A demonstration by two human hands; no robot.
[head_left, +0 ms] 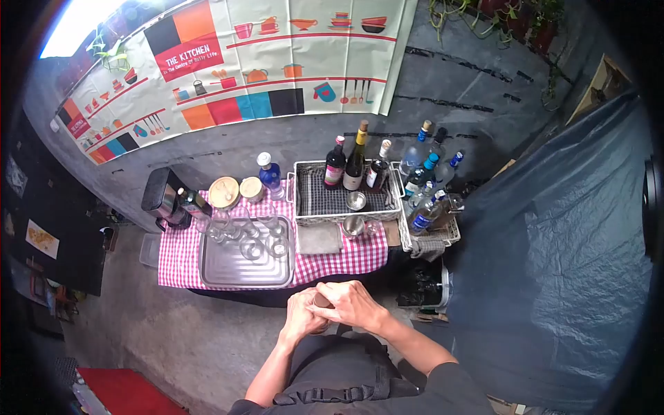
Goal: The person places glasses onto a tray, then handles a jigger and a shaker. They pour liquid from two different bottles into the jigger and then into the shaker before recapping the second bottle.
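My left hand (303, 315) and my right hand (351, 304) are together in front of my body, just short of the table's front edge. Between them shows the round end of a brown object (321, 300); its kind I cannot tell, as the fingers cover most of it. The left fingers wrap around it from the side. My right hand closes over it from above. Beyond the hands, a metal tray (242, 275) with several clear glasses (252, 249) lies on the checked cloth (332, 265). A folded grey cloth (320, 240) is right of the tray.
A white wicker basket (299, 197) holds three dark bottles and a metal cup (355, 200). Another metal cup (353, 226) stands before it. Several bottles crowd a second basket (451, 232) at right. A coffee maker (166, 198) is at left. Dark plastic sheeting (553, 263) hangs at right.
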